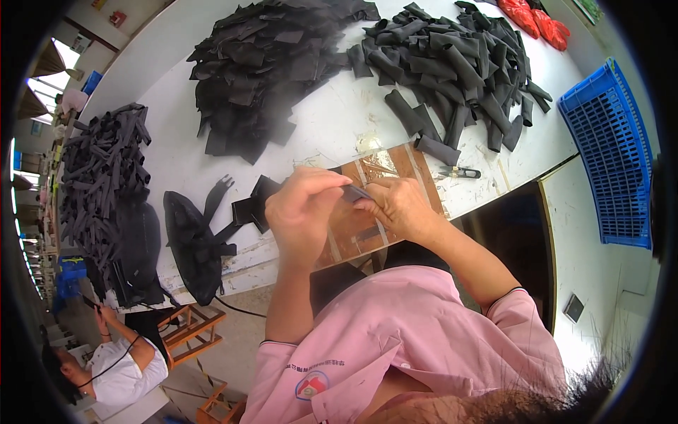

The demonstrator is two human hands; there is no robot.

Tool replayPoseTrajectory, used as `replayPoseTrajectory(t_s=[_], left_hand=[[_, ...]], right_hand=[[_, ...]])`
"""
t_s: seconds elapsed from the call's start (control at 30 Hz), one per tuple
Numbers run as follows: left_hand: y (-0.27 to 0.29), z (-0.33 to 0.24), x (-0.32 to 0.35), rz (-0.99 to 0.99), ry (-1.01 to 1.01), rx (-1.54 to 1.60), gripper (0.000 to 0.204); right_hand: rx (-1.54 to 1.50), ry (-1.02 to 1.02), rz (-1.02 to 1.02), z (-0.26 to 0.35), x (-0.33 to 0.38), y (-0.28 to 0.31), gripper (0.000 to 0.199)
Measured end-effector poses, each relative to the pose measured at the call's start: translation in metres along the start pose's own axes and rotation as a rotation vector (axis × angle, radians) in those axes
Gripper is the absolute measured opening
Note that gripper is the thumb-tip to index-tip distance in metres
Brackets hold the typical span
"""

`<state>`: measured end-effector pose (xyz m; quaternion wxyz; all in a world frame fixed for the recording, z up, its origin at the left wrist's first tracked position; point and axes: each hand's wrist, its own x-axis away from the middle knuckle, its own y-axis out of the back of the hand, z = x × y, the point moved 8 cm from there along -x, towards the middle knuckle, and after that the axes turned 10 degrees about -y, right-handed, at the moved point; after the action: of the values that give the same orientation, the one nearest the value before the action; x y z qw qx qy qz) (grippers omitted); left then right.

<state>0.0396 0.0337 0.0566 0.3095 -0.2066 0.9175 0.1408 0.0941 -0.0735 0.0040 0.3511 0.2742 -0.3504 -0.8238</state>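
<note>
A small dark fabric piece (357, 192) is held up between my two hands, above a brown board with pale strips (346, 240). My right hand (401, 206) is closed on it, thumb and fingers pinching its near edge. Its far left end meets the fingertips of my left hand (302, 205), which are bent in a pinch. Part of the piece is hidden behind the fingers. Just left of my left hand lie a few flat black fabric pieces (248, 210). A small thread snipper (460, 172) rests on the table right of the board.
Flat black pieces form a heap (247, 78) at the back. Rolled black tubes (452, 71) are piled to its right, narrow strips (102, 191) at far left. A black bag-like item (191, 247) lies nearer. A blue crate (611, 155) stands right; a co-worker (127, 367) sits lower left.
</note>
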Motion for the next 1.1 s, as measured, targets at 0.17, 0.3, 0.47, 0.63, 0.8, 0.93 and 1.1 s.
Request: replayPoseTrajectory(t_s=[0.17, 0.3, 0.47, 0.63, 0.8, 0.93, 1.1], left_hand=[[-0.008, 0.008, -0.004, 0.033, -0.099, 0.085, 0.013], [0.020, 0.074, 0.022, -0.182, 0.237, -0.138, 0.021], [0.011, 0.142, 0.042, 0.232, 0.147, -0.985, 0.021], [0.026, 0.125, 0.038, 0.108, 0.280, -0.565, 0.010], [0.022, 0.082, 0.070, -0.032, 0.701, 0.339, 0.009], [0.015, 0.066, 0.097, -0.096, 0.739, 0.332, 0.012], [0.029, 0.042, 0.110, -0.369, 0.502, -0.054, 0.014]], right_hand=[[0.032, -0.080, -0.004, -0.008, -0.008, 0.007, 0.029], [-0.611, -0.113, 0.158, 0.015, -0.030, 0.064, 0.034], [-0.997, -0.369, -0.264, -0.056, -0.043, 0.099, 0.055], [-0.695, -0.504, 0.297, -0.031, 0.034, -0.010, 0.040], [-0.690, -0.503, 0.172, 0.002, 0.039, -0.038, 0.038], [-1.235, -0.614, 0.044, 0.001, 0.039, -0.055, 0.026], [-0.608, -0.468, -0.216, -0.001, 0.034, -0.032, 0.014]])
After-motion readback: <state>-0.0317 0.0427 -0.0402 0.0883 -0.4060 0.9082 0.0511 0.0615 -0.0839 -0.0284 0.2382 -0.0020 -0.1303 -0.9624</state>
